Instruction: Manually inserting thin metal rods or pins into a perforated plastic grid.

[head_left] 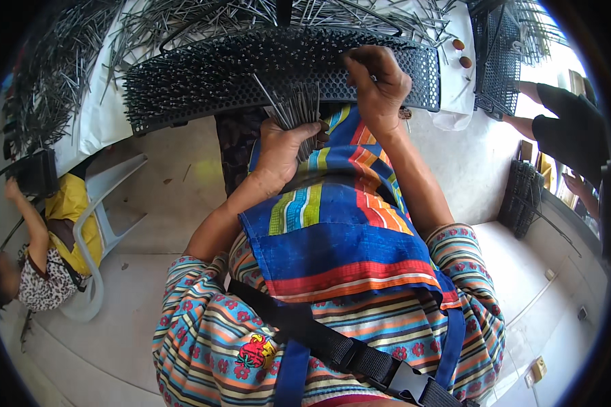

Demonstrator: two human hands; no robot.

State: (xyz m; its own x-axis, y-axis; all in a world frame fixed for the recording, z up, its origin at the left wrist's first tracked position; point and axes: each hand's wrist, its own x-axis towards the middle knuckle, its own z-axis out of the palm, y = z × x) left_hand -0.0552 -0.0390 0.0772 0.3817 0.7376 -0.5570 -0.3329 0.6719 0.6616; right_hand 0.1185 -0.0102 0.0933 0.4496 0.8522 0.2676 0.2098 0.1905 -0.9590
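Observation:
My left hand [278,149] is closed around a bundle of thin dark metal rods [297,105], their tips pointing up and one leaning out to the left. Just beyond it lies a long, curved black rack [417,78] full of round holes. Rods [210,78] stand packed over its left and middle part, while bare holes show along its front and right end. Over the right part of the rack, my right hand [381,85] is raised with thumb and fingers pinched together. Whatever may be between those fingertips cannot be made out.
Loose rods [360,15] lie heaped behind the rack, with a larger heap [47,61] at far left. Two brown round pieces [465,62] sit beside another black rack [499,61]. A co-worker sits on a grey chair [91,271] at left; another person [570,122] is at right.

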